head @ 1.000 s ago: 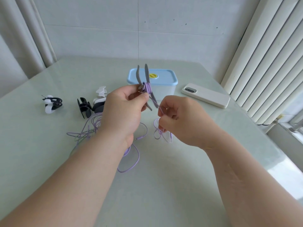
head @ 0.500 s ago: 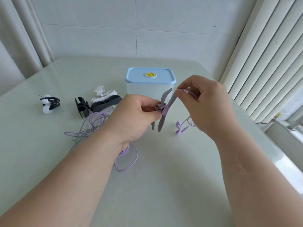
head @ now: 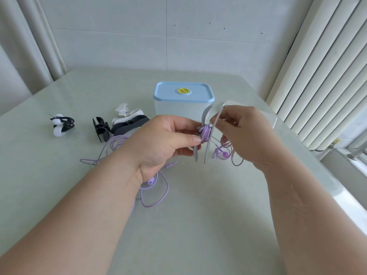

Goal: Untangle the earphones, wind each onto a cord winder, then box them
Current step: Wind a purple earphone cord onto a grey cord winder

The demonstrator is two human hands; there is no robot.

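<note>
Cord winder [head: 208,147]: plain grey on both curved flaps.
Earphone cord [head: 205,133]: lilac, coiled round the winder's middle.
Earbuds [head: 222,154]: lilac, a touch deeper at the round tips.
Loose earphones [head: 150,182]: the same lilac (their plug is silver).
Box [head: 178,111]: translucent white wall.
Lid [head: 168,94]: sky blue, with a yellow disc in the centre.
Black winder [head: 101,130]: solid black.
Dark winder [head: 129,127]: charcoal.
White winder [head: 123,112]: white.
Wound set [head: 61,124]: black and white.
Table [head: 198,225]: pale green, glossy, unpatterned.
Wall [head: 198,56]: off-white tiles, thin grey joints, a few dark specks.
Blinds [head: 317,76]: cream vertical slats.
</note>
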